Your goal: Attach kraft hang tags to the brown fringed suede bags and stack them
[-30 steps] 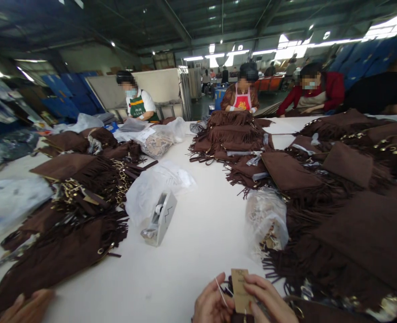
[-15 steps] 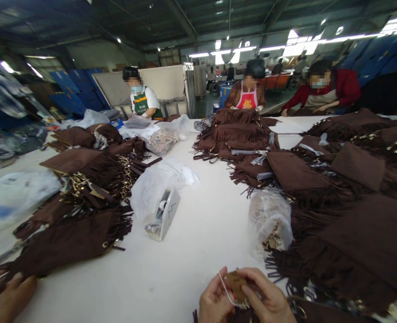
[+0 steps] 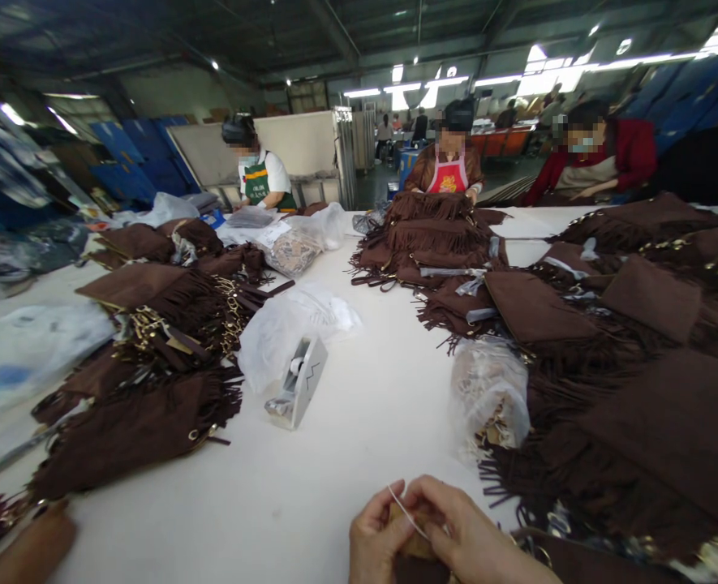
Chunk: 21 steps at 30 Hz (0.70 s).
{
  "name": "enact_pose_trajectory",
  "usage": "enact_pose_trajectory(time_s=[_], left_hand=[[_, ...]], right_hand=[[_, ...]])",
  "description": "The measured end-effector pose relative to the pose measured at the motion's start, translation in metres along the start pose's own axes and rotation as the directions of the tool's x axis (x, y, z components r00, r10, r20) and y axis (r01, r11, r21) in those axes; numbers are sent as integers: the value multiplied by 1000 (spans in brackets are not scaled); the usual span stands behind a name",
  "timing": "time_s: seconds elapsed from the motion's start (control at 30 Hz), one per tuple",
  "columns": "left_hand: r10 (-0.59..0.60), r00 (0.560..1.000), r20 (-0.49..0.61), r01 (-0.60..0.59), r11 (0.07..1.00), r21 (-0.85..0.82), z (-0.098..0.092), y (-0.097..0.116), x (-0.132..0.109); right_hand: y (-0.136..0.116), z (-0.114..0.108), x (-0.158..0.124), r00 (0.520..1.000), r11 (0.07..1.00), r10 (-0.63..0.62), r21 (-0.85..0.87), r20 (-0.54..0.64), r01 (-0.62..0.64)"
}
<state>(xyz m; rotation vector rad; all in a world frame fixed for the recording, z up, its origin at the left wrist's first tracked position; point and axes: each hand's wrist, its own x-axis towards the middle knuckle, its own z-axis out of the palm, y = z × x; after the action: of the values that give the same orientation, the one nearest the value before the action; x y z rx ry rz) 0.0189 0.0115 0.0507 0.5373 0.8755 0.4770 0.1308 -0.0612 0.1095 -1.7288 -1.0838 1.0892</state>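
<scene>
At the bottom centre, my left hand and my right hand meet with fingers pinched round a tan hang tag. Fingers hide much of the tag. Its thin white string runs slantwise from my left fingertips toward my right ones. Beneath them shows dark brown material, seemingly part of a bag. Just to the right lies a brown fringed bag with gold-coloured rings. Beyond my hands, a clear plastic bag holds more strung tags.
A tape dispenser stands mid-table beside crumpled clear plastic. Brown fringed bags are piled at left, centre back and right. A co-worker's blurred hand is at lower left; several people work across the table.
My hands have drawn closer together and slightly left, and the tag has tipped and is more covered by fingers. The co-worker's hand at left has shifted a little, lower and right.
</scene>
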Motion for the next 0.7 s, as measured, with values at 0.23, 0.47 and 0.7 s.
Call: enact_pose_trajectory(time_s=[0.23, 0.47, 0.7], left_hand=[[71, 997, 8, -70, 972, 222, -8, 6, 0], [262, 953, -150, -207, 929, 306, 2, 22, -9], [274, 885, -376, -221, 959, 179, 2, 55, -3]], right_hand=[[8, 17, -3, 988, 999, -5, -32, -154, 0], [38, 20, 2, 921, 858, 244, 510, -304, -59], [54, 25, -2, 871, 740, 340, 672, -355, -15]])
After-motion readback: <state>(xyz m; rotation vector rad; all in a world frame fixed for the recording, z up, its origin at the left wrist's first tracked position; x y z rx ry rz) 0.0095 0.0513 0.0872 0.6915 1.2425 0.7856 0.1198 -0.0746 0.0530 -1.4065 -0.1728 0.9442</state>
